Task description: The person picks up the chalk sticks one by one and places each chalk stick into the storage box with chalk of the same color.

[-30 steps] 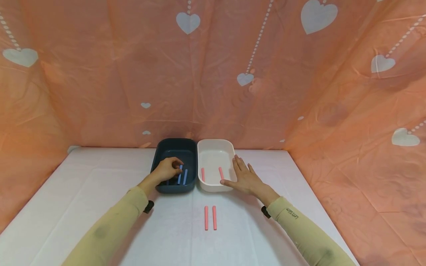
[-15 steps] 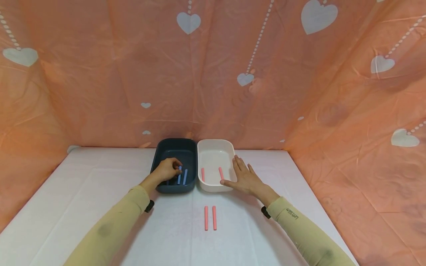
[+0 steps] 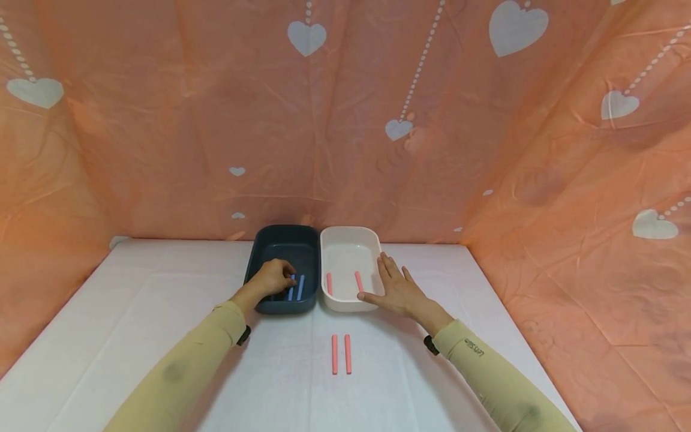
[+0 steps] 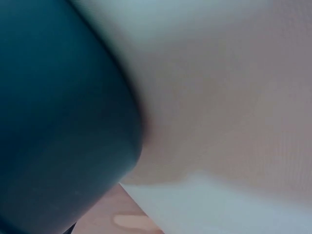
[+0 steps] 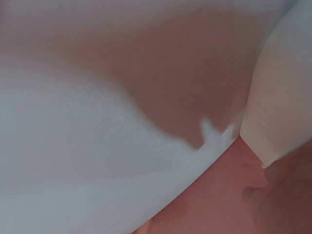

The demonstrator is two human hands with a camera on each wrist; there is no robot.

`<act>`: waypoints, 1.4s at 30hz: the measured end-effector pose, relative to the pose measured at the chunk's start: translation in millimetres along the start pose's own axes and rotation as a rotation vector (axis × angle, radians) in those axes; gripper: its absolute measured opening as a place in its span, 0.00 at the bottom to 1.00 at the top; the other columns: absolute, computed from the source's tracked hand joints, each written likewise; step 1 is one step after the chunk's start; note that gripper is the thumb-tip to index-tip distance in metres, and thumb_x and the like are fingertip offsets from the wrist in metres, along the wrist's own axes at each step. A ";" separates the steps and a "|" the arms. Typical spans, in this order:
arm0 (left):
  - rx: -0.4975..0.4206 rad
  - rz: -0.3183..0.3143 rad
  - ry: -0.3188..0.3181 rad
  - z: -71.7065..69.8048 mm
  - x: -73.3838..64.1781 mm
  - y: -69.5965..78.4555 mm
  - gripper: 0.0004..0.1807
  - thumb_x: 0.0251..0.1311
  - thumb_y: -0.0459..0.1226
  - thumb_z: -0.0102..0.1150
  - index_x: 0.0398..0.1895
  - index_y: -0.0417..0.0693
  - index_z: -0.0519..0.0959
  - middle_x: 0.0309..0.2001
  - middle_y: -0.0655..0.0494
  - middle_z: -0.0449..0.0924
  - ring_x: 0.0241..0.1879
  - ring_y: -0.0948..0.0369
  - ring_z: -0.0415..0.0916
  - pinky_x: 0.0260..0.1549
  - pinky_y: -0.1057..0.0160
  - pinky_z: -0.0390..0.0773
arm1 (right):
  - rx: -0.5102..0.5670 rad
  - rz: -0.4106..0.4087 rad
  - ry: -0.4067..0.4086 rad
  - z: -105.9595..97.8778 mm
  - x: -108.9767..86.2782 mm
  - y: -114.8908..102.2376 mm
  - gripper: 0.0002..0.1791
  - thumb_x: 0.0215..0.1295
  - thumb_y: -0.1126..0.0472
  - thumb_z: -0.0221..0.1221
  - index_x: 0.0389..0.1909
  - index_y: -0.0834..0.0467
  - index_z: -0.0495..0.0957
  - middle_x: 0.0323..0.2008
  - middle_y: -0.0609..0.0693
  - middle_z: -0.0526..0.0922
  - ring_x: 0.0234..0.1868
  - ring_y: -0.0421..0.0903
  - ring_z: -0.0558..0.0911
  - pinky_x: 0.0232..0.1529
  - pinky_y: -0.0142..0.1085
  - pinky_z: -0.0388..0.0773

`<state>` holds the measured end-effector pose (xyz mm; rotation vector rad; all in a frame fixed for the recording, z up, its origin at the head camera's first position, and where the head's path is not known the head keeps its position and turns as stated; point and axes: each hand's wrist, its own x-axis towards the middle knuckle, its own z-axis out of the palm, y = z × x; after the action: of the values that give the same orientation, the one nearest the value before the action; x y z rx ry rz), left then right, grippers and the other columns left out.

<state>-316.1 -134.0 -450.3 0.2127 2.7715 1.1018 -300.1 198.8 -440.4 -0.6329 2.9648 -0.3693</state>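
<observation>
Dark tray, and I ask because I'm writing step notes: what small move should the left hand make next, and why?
Probably ease the fingers open and release the held blue stick: the left hand has it low inside the dark tray, beside and roughly parallel to a second blue stick, so it looks close to lying in place.

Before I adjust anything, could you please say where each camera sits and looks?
Head: head-worn, facing forward and down at dark tray and white tray; left hand, right hand, sleeves show.
Left wrist: worn there, facing the dark tray and tablecloth; no hand shows.
Right wrist: worn there, facing tablecloth and white tray; fingers apparently show, blurred.
Head and left wrist share the dark tray.
</observation>
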 end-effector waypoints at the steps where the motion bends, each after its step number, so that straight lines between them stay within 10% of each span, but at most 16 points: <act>1: 0.006 0.001 0.000 0.0 -0.1 0.1 0.16 0.66 0.30 0.66 0.53 0.29 0.81 0.42 0.41 0.81 0.30 0.58 0.83 0.34 0.61 0.85 | 0.001 0.001 -0.002 -0.2 -0.1 -0.4 0.63 0.67 0.23 0.52 0.83 0.64 0.40 0.84 0.57 0.38 0.84 0.55 0.42 0.80 0.57 0.40; 22: 0.016 -0.014 0.029 -1.9 -6.8 4.9 0.16 0.68 0.32 0.65 0.55 0.31 0.79 0.43 0.42 0.80 0.31 0.58 0.83 0.39 0.58 0.83 | 0.019 0.003 -0.007 1.8 0.0 -0.4 0.63 0.67 0.22 0.51 0.83 0.64 0.40 0.84 0.57 0.37 0.84 0.55 0.40 0.80 0.56 0.38; 42: -0.147 0.102 0.146 -6.5 -28.9 24.1 0.18 0.69 0.34 0.63 0.59 0.36 0.79 0.48 0.45 0.82 0.39 0.56 0.80 0.38 0.60 0.81 | 0.005 0.007 -0.014 0.3 -0.1 1.2 0.65 0.66 0.21 0.50 0.83 0.63 0.38 0.84 0.57 0.36 0.84 0.55 0.41 0.80 0.56 0.38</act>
<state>-287.3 -126.4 -426.4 0.2690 2.8159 1.3934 -300.4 199.9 -441.0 -0.6218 2.9514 -0.3701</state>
